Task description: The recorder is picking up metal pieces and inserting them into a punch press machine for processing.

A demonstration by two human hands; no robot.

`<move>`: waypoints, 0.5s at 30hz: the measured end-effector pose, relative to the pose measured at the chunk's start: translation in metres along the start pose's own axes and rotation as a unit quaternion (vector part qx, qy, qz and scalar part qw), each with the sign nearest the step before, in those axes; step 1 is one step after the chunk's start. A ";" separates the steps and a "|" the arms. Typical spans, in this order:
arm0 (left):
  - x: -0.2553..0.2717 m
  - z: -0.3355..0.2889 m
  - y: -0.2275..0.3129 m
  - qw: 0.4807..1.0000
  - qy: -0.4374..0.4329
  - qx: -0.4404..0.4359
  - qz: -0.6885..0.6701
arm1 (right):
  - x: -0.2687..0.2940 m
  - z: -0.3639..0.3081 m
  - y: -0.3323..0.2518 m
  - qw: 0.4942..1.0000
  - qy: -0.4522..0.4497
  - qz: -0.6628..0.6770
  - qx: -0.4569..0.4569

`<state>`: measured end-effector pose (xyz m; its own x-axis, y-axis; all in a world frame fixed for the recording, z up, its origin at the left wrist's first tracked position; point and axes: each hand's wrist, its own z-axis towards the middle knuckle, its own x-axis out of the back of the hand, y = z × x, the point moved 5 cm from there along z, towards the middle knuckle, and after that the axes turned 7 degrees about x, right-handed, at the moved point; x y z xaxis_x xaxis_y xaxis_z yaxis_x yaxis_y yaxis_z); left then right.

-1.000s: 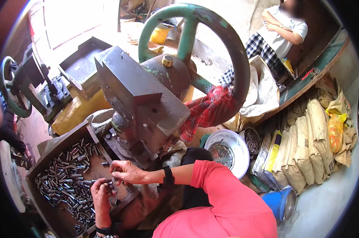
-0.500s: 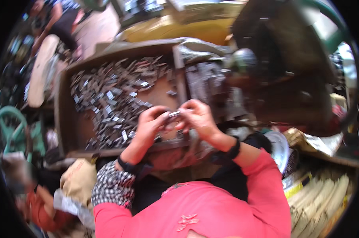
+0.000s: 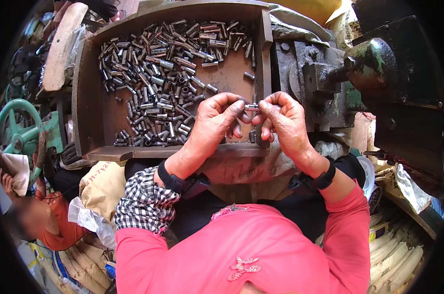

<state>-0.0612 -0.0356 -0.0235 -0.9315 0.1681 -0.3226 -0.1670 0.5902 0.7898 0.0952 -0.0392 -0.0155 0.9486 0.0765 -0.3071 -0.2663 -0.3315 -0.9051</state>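
Observation:
A small metal tube (image 3: pixel 252 107) is pinched between the fingertips of both hands, one end in each. My left hand (image 3: pixel 217 117) is closed on its left end, and my right hand (image 3: pixel 284 120) grips the right end with thumb and forefinger. Both hands hover over the near right corner of a rusty shallow tray (image 3: pixel 79 98). Inside the tray lies a loose heap of similar short metal tubes (image 3: pixel 158 81), mostly at its left and middle. A few single tubes lie near the tray's right wall.
A greasy machine (image 3: pixel 325 78) with a green-and-black body stands right of the tray. At the left are a green handwheel (image 3: pixel 18 132) and another person's orange sleeve (image 3: pixel 60 232). Paper sacks (image 3: pixel 104 186) lie near my left arm, with stacked sacks (image 3: pixel 393 259) at lower right.
The view has shifted, so tray and hands sit differently in the picture. Both hands still hold a small metal piece between them, now nearer the tray's right wall.

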 end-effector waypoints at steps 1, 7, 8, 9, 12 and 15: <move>-0.001 0.000 0.002 1.000 0.002 -0.003 0.005 | 0.001 0.001 0.000 1.000 0.003 -0.001 -0.010; -0.005 -0.002 0.007 0.996 0.038 -0.050 0.063 | 0.003 0.003 -0.001 0.999 0.002 0.028 -0.017; -0.005 -0.001 0.007 0.996 0.033 -0.053 0.056 | 0.001 0.002 -0.002 0.999 0.002 0.027 -0.018; -0.005 0.000 0.006 0.997 0.029 -0.055 0.050 | 0.001 0.000 -0.003 1.000 0.001 0.014 -0.010; -0.010 -0.004 0.008 0.991 0.043 -0.085 0.089 | 0.002 0.001 0.000 0.999 -0.013 0.033 -0.027; -0.009 -0.008 0.011 0.996 -0.024 -0.034 0.075 | 0.008 0.007 0.000 0.986 -0.100 0.099 -0.094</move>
<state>-0.0575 -0.0371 -0.0074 -0.9309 0.2893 -0.2229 -0.0507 0.5020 0.8634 0.1015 -0.0320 -0.0202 0.8237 0.1714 -0.5405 -0.3875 -0.5259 -0.7572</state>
